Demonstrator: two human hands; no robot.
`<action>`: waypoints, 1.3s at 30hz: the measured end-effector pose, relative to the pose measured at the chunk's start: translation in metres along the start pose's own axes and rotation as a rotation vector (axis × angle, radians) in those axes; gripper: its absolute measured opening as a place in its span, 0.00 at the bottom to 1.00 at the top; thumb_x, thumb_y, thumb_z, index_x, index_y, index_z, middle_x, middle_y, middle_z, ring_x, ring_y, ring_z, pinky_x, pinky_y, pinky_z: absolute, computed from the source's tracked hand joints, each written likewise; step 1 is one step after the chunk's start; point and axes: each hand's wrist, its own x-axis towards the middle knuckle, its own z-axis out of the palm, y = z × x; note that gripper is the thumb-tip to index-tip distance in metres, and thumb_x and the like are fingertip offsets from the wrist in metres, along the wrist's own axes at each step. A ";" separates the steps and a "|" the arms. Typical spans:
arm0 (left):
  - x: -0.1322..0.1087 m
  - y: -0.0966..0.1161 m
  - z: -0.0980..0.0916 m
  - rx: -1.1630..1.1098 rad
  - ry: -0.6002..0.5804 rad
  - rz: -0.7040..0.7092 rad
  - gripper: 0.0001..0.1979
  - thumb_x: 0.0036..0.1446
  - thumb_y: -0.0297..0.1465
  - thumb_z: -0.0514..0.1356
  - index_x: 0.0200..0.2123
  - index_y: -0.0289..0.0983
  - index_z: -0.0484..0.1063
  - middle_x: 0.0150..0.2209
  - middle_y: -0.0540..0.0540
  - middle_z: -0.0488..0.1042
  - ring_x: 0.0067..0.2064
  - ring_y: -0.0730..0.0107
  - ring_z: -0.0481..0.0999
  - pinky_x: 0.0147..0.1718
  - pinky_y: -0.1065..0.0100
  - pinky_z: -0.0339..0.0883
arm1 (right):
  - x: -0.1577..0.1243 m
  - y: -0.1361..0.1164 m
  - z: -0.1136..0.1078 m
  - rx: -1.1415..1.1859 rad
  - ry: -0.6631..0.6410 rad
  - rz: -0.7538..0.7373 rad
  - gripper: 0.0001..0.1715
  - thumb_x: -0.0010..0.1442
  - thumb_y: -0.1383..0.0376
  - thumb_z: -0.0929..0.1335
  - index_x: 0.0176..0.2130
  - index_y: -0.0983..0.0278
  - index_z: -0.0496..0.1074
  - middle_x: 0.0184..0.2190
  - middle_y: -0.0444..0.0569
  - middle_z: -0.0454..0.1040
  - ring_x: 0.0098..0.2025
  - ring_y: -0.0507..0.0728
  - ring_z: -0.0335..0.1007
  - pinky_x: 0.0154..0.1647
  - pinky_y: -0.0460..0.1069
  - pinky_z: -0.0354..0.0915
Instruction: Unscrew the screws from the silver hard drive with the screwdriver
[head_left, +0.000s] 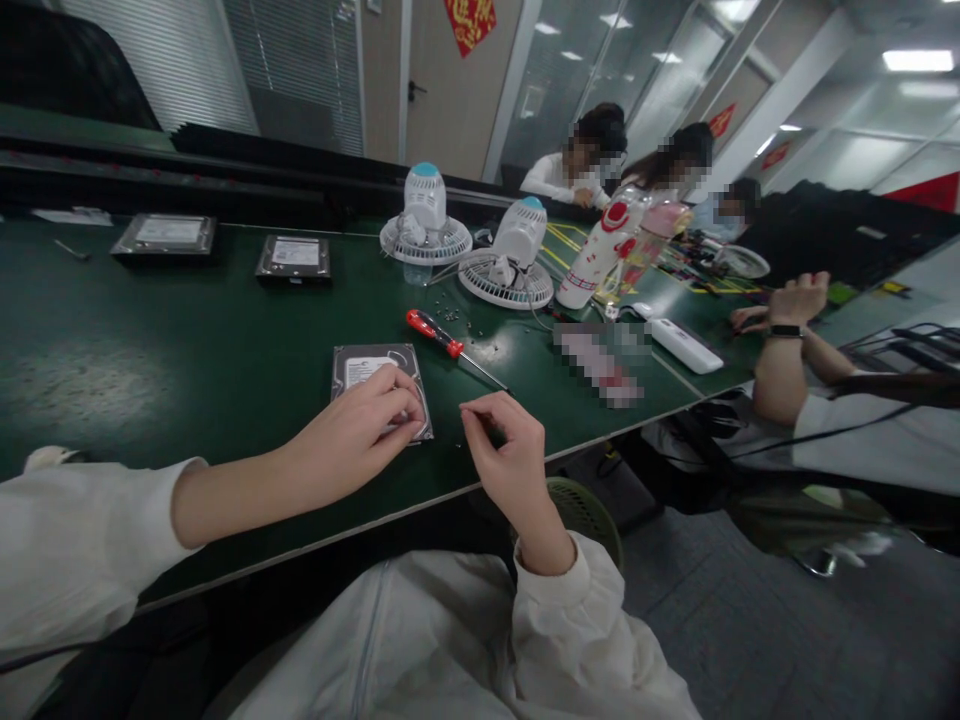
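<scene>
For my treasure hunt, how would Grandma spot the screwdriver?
Find the big green table, then the two white fans on it. Between the fans and the person's right hand lies the screwdriver. Unlike the flat hard drive beside it, it has a red handle and a long, thin shaft.

We classify this location as an office doubling as an electronics workshop. We identify the office by its glass partitions (570, 75), blinds (187, 60) and ceiling lights (918, 61); we identify the workshop by the green-topped bench (247, 335) bearing 3 hard drives (367, 367), 1 screwdriver (455, 348), loose screws (454, 318) and 2 fans (425, 200).
</scene>
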 end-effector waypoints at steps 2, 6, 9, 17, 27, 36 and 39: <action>-0.001 -0.001 0.000 0.004 -0.002 -0.001 0.07 0.67 0.30 0.54 0.35 0.37 0.68 0.45 0.46 0.66 0.46 0.66 0.69 0.47 0.59 0.66 | -0.001 0.002 -0.006 -0.052 0.004 -0.046 0.08 0.62 0.69 0.65 0.35 0.65 0.75 0.33 0.48 0.74 0.33 0.50 0.68 0.36 0.47 0.65; -0.001 -0.001 0.001 0.005 0.001 0.010 0.07 0.67 0.31 0.54 0.35 0.37 0.68 0.45 0.46 0.66 0.45 0.66 0.69 0.46 0.59 0.66 | 0.000 0.007 -0.023 -0.106 -0.133 -0.102 0.08 0.61 0.70 0.67 0.35 0.65 0.77 0.36 0.50 0.75 0.38 0.51 0.72 0.41 0.48 0.68; -0.001 -0.001 0.001 -0.011 0.017 0.015 0.07 0.67 0.30 0.54 0.35 0.37 0.68 0.44 0.46 0.67 0.44 0.67 0.69 0.45 0.60 0.66 | 0.000 0.011 -0.034 -0.138 -0.275 -0.148 0.06 0.60 0.68 0.69 0.37 0.63 0.79 0.37 0.49 0.76 0.42 0.52 0.73 0.45 0.50 0.68; -0.002 0.000 0.000 -0.019 0.020 0.017 0.07 0.66 0.29 0.54 0.33 0.37 0.68 0.41 0.47 0.67 0.42 0.67 0.69 0.43 0.61 0.65 | 0.008 0.013 -0.034 -0.191 -0.391 -0.213 0.05 0.60 0.67 0.70 0.34 0.63 0.79 0.34 0.48 0.75 0.40 0.52 0.70 0.43 0.50 0.66; -0.003 0.002 -0.001 0.013 0.019 0.055 0.08 0.65 0.29 0.53 0.33 0.37 0.68 0.39 0.46 0.69 0.43 0.65 0.69 0.44 0.61 0.65 | 0.012 0.007 -0.025 -0.238 -0.429 -0.245 0.05 0.61 0.69 0.69 0.33 0.63 0.75 0.35 0.47 0.75 0.41 0.53 0.68 0.44 0.50 0.66; -0.002 0.003 -0.001 0.019 0.015 0.057 0.07 0.64 0.27 0.53 0.33 0.36 0.68 0.40 0.45 0.68 0.43 0.65 0.69 0.44 0.60 0.65 | 0.009 -0.003 -0.018 -0.368 -0.472 -0.260 0.07 0.66 0.67 0.64 0.35 0.63 0.70 0.37 0.49 0.72 0.43 0.55 0.64 0.46 0.52 0.64; -0.002 0.004 -0.002 0.024 0.013 0.057 0.07 0.64 0.27 0.53 0.33 0.37 0.68 0.39 0.45 0.68 0.42 0.64 0.69 0.43 0.59 0.65 | 0.009 -0.006 -0.017 -0.421 -0.490 -0.267 0.07 0.66 0.68 0.63 0.36 0.63 0.69 0.38 0.50 0.71 0.44 0.56 0.63 0.46 0.53 0.63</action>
